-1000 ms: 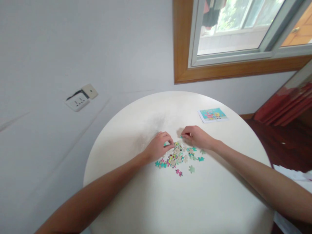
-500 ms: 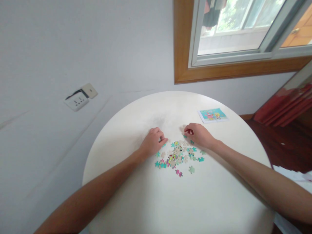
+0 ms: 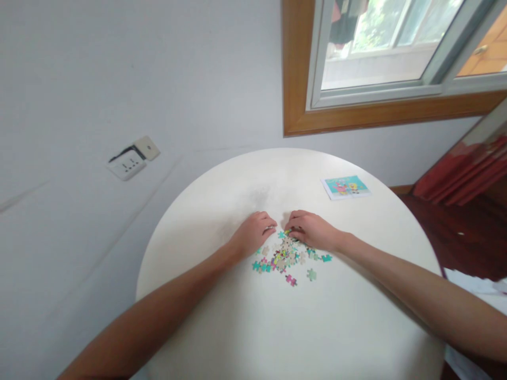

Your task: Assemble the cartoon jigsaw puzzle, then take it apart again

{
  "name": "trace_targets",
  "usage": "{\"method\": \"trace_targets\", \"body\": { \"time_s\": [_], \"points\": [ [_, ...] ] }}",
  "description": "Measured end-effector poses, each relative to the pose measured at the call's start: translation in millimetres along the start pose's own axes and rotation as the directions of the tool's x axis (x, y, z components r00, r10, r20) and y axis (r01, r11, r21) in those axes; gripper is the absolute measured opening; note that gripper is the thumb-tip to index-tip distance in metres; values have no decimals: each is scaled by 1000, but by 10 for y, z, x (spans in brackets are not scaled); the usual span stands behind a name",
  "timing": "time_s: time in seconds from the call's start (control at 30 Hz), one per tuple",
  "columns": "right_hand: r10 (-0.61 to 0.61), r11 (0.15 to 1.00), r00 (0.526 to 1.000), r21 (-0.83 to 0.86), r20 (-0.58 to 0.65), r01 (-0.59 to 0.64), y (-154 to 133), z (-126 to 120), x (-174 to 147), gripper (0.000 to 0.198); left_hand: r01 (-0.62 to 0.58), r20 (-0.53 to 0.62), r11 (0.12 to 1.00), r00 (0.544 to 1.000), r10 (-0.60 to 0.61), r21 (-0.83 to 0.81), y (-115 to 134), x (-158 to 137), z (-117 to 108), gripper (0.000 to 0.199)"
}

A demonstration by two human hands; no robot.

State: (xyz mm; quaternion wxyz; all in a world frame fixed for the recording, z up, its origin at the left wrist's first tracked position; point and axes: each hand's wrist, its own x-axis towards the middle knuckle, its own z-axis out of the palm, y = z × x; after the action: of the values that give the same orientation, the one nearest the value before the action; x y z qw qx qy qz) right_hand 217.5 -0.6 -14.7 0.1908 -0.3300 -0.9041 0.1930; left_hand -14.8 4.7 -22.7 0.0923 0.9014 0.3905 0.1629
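No readable writing anywhere; the picture card [image 3: 346, 187] on the far right of the bench [image 3: 277, 327] shows cartoon figures on a blue-green ground, any text too small to tell. Wall socket [image 3: 127, 164] on the left wall, no legible marks.

Both forearms reach in from the lower corners, palms down, meeting at the far edge of the puzzle pieces [image 3: 287, 256]. Left hand [image 3: 253, 234] has fingers curled, fingertips pinched narrow; whether it holds a piece, cannot tell. Right hand [image 3: 311, 230] also curled, fingertips pressed down onto pieces at the top of the pile, nearly touching the left hand; grip on any one piece unclear.

Pieces lie loose in a scattered heap near the bench middle, mostly teal, some pink, yellow and pale. One pink piece [image 3: 291, 279] and one pale green piece [image 3: 311, 274] sit apart on the near side.
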Motion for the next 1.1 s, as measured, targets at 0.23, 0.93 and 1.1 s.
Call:
{"method": "trace_targets", "body": {
  "time_s": [0.23,0.93,1.1],
  "points": [
    [27,999,997,-25,-73,-29,-41,10,16,19,-14,-21,1000,1000,15,26,14,22,-1,20],
    [314,891,948,-328,-53,-314,324,-442,-147,16,-295,87,955,953,292,28,208,-60,4,32],
    [331,907,944,-281,11,-315,353,-497,-177,17,-339,101,938,938,331,75,182,-75,10,36]
  ]
}}
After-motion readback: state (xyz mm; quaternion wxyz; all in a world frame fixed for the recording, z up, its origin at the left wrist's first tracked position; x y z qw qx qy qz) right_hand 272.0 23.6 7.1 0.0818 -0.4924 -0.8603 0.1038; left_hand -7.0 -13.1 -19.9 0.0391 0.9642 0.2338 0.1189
